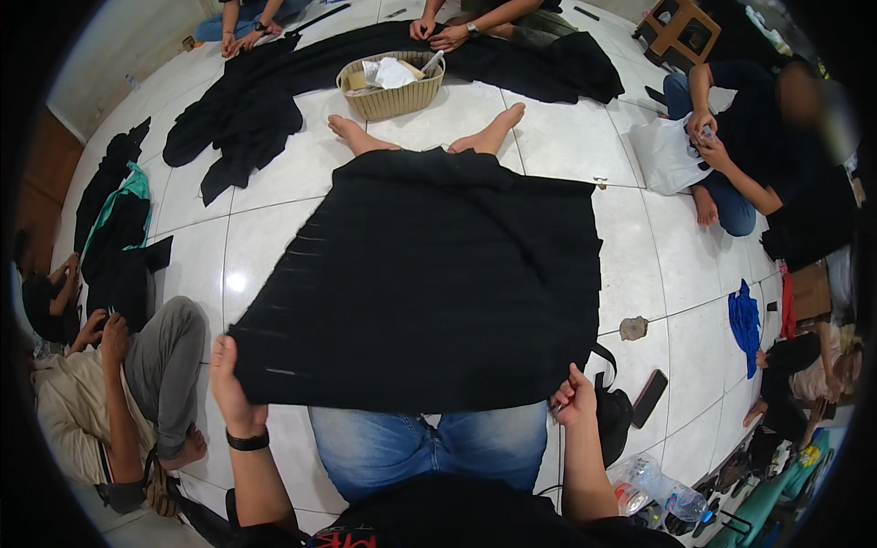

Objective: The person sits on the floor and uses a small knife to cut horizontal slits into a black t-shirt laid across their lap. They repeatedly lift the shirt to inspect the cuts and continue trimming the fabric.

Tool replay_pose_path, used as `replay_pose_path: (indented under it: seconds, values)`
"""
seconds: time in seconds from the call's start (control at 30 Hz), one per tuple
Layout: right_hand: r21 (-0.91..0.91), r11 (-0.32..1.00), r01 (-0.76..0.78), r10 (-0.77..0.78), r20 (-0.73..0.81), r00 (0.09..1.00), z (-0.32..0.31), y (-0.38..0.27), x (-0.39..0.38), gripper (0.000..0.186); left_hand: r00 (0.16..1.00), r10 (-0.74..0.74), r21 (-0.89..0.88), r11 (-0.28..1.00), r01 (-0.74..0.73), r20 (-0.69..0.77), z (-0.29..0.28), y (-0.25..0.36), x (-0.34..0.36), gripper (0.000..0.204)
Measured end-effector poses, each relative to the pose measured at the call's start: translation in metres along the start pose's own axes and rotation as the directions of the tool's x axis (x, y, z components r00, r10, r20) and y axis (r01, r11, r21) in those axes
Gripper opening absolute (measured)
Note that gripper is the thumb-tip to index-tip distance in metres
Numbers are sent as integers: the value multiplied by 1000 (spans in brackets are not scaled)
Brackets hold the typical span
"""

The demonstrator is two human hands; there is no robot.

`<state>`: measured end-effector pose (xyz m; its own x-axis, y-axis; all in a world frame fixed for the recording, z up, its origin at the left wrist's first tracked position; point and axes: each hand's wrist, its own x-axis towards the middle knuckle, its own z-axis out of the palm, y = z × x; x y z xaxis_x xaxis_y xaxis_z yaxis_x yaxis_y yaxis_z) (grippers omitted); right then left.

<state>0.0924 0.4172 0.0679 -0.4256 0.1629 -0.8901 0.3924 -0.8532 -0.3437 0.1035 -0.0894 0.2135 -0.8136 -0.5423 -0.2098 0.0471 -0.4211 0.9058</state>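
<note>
Left grip: at the lower left of the cloth, the left hand (239, 388) is set against the corner, its fingers tucked out of sight behind the fabric; how tightly they are closed cannot be told.
Right grip: over at the lower right corner, the hem is pinched by the curled fingers of the right hand (575, 397).
Black cloth (420, 283): centre frame, and it is spread wide over the lap and shins, its near edge laid across the blue jeans (365, 447).
Handling: both corners are best held level and drawn gently apart, so that the ridges at upper right are eased out without the weave being skewed.
Edges: pale dashes are seen down the slanting left side; the far edge is rumpled by the bare feet (489, 137), and the right edge is ragged.
Room, right: bare white floor (639, 247) is offered, though a brownish lump (632, 328), a phone (649, 398) and a black bag (614, 420) are to be cleared.
Room, left: only a narrow strip is left by the seated co-worker's grey trousers (164, 356).
Room, ahead: the way is closed at top centre by the woven basket (388, 100).
</note>
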Motion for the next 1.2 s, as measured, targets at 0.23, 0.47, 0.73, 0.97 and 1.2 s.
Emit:
replay_pose_path:
  seconds: [0.23,0.47,0.73,0.97,1.2]
  values:
    - [425,815,393,-553,372,745,93,-104,-78,20,979,130,-312,947,-76,156,54,96,33,20]
    - [192,-54,980,-713,680,-173,224,-219,-238,36,618,461,-521,848,-96,637,101,233,129,25]
    - [-130,-348,928,107,978,177,240,-52,-119,88,429,696,-531,717,-451,576,134,325,59,25]
    - [-171,-366,915,80,974,213,234,1,-47,72,42,941,351,-83,-933,335,83,372,39,44]
    - [32,-291,956,208,978,31,259,87,-52,63,-238,754,627,-647,-435,613,121,360,-37,21]
